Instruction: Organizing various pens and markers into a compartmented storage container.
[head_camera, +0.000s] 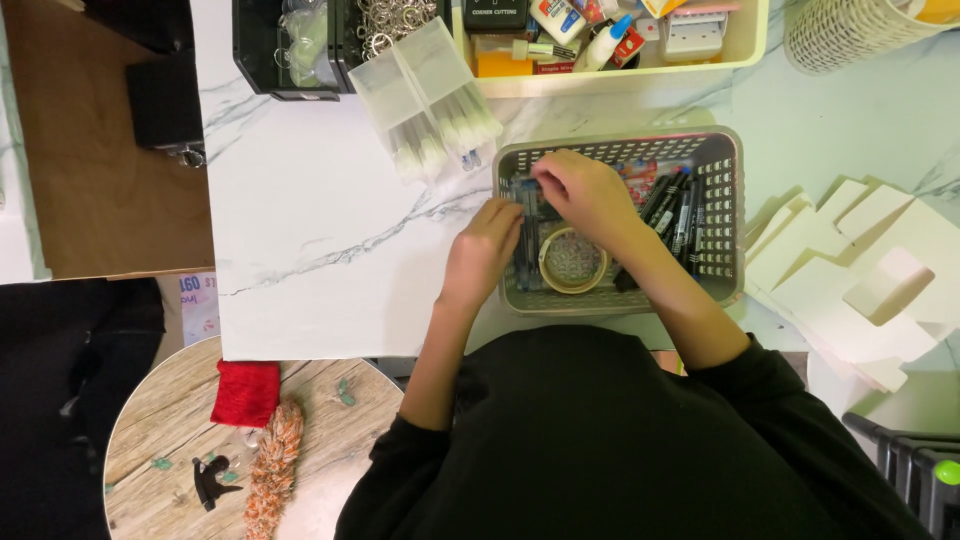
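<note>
A grey perforated basket (722, 150) sits on the white marble table (320, 220). Inside it lie several blue pens (527, 235) at the left, a roll of tape (572, 260) in the middle and several black markers (676, 205) at the right. My left hand (483, 250) rests on the basket's left rim, fingers on the blue pens. My right hand (585, 192) reaches into the basket and pinches the tops of the blue pens near its far left corner.
A clear packet of white-tipped sticks (435, 100) lies left of the basket. A cream tray (610, 40) with glue bottles and a black bin (290, 45) stand at the back. White card pieces (860, 270) lie right. A round wooden stool (180, 450) holds a red cloth.
</note>
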